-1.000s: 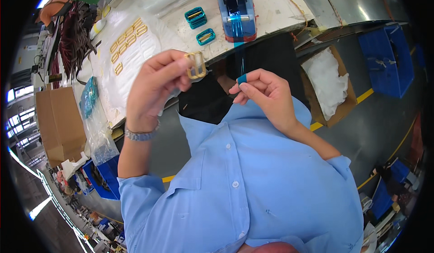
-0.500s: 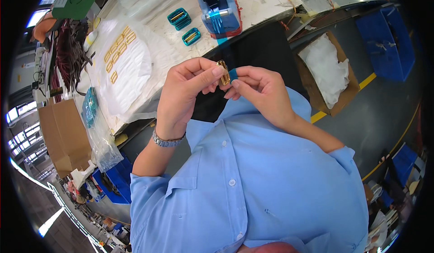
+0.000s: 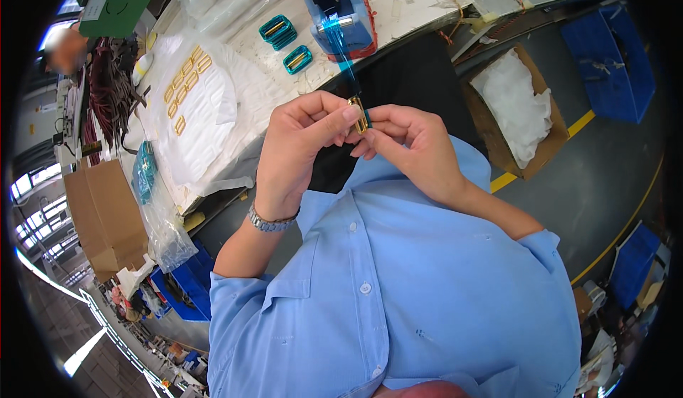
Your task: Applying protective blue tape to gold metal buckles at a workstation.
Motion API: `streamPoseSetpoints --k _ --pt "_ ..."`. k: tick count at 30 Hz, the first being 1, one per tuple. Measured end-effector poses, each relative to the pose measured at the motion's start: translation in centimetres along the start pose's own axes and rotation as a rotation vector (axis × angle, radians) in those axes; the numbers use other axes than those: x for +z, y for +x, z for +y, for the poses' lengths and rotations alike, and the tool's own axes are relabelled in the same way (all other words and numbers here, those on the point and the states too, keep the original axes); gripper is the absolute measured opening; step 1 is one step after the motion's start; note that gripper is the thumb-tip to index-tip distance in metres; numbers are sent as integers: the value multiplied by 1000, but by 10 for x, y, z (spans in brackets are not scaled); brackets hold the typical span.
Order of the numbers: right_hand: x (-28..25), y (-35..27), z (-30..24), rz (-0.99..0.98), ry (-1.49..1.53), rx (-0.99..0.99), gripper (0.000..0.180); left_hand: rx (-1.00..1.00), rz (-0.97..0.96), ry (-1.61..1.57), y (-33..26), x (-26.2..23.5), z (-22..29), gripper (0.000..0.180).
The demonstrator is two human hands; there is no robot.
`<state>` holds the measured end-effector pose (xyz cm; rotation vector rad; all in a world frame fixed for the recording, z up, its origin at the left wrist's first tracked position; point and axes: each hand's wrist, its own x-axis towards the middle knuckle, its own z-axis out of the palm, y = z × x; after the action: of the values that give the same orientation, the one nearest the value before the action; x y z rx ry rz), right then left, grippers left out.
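My left hand (image 3: 302, 131) is closed, thumb and fingers pinching a small gold buckle (image 3: 360, 119) in front of my chest. My right hand (image 3: 416, 142) is pinched at the buckle's right side, where a bit of teal film shows beside the fingertips. From the blue tape dispenser (image 3: 366, 32) at the table edge, a strip of translucent blue tape (image 3: 344, 60) runs down toward the buckle. Left of the dispenser lie teal-wrapped gold buckles (image 3: 277, 32) and one more wrapped buckle (image 3: 297, 59). Bare gold buckles (image 3: 186, 78) rest in rows on white foam sheeting (image 3: 206, 124).
An open carton (image 3: 558, 138) with white foam stands on the floor at right, near a blue bin (image 3: 612, 67). At left are a brown cardboard box (image 3: 107, 216), a plastic bag with teal film (image 3: 144, 174) and dark straps (image 3: 107, 78). Another blue bin (image 3: 188, 280) sits below the table.
The buckle and my left hand have shifted slightly right, against my right fingertips. The teal film, plainly visible in the right fingers before, is now mostly behind the buckle.
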<state>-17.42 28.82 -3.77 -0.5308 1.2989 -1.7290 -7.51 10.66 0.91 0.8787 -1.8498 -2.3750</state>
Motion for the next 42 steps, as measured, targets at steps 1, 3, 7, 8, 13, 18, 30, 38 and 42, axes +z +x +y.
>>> streamPoseSetpoints --k 1,3,7,8,13,18,30,38,42 --pt "-1 0 0 -13 8 6 25 11 -3 11 0 0 0 17" --pt "0 0 -1 -25 15 12 26 11 3 15 1 2 1 17" --pt "2 1 -5 -30 63 33 29 32 9 19 4 -1 -6 16" --pt "2 2 -6 -37 50 54 30 33 10 19 4 -1 -7 16" --pt "-1 6 -2 -8 41 59 31 34 21 0 9 3 -11 16" --pt "-3 7 -2 0 68 70 33 59 0 4 9 2 -19 17" --pt "-2 5 -2 9 128 85 32 117 59 13 9 2 -27 18" --pt "-3 5 -6 -7 176 157 30 80 46 -13 18 6 -32 13" --pt "-4 6 -7 2 312 225 28 33 83 -20 25 3 -40 13"
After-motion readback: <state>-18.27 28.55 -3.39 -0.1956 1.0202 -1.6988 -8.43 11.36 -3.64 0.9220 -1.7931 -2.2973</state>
